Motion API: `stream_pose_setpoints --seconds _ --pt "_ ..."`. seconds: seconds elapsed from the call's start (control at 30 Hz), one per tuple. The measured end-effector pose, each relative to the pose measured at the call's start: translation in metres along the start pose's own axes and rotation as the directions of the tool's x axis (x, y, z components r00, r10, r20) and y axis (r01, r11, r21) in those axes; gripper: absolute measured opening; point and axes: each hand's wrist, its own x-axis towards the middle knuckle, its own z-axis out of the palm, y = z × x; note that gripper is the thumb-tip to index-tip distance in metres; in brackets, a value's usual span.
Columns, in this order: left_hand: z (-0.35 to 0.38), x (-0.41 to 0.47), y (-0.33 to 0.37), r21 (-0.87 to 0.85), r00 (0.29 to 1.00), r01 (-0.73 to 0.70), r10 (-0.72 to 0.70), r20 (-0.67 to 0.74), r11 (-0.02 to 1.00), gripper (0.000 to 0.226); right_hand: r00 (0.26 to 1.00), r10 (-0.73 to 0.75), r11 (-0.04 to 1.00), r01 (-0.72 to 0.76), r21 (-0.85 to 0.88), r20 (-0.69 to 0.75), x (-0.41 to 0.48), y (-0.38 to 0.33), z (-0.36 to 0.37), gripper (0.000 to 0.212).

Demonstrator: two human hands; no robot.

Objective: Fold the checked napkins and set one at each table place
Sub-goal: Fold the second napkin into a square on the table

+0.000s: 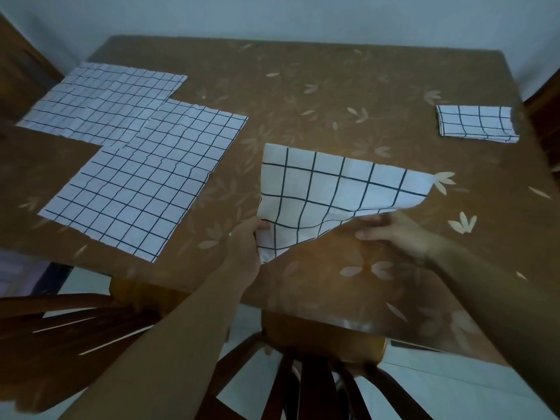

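A white napkin with a dark check (327, 195) lies partly lifted on the brown table (303, 95), in front of me. My left hand (242, 244) pinches its near left corner. My right hand (397, 231) holds the near right edge, raised off the table. Two more checked napkins lie flat and unfolded at the left, one near (145, 183) and one farther back (100, 101), overlapping at a corner. A small folded checked napkin (475, 124) sits at the far right edge.
The table has a leaf-patterned brown cover. Wooden chairs stand at the near edge, one on the left (69, 322) and one below me (318, 380). More chair backs show at the far left (21, 71) and right (545, 116). A pale wall is behind.
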Motion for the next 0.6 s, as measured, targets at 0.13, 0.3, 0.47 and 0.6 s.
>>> stream_pose_setpoints --seconds 0.13,0.3,0.47,0.6 --pt "0.008 -0.004 0.001 -0.032 0.999 0.022 -0.021 0.033 0.999 0.028 0.999 0.029 0.994 -0.024 0.107 -0.041 0.001 -0.007 0.008 0.014" --pt "0.005 -0.002 0.011 0.043 1.000 -0.014 0.014 -0.001 0.999 0.019 0.993 0.009 0.999 -0.003 0.048 -0.122 -0.005 -0.013 -0.010 0.011" --pt "0.005 -0.004 0.013 0.579 0.962 -0.203 0.271 -0.033 0.790 0.014 0.986 -0.003 0.989 0.027 0.145 -0.165 -0.013 -0.009 -0.023 0.011" --pt "0.009 -0.007 0.016 0.700 0.989 -0.094 0.148 -0.017 0.708 0.019 0.962 0.045 0.990 -0.007 0.141 -0.269 -0.014 -0.002 -0.025 0.020"
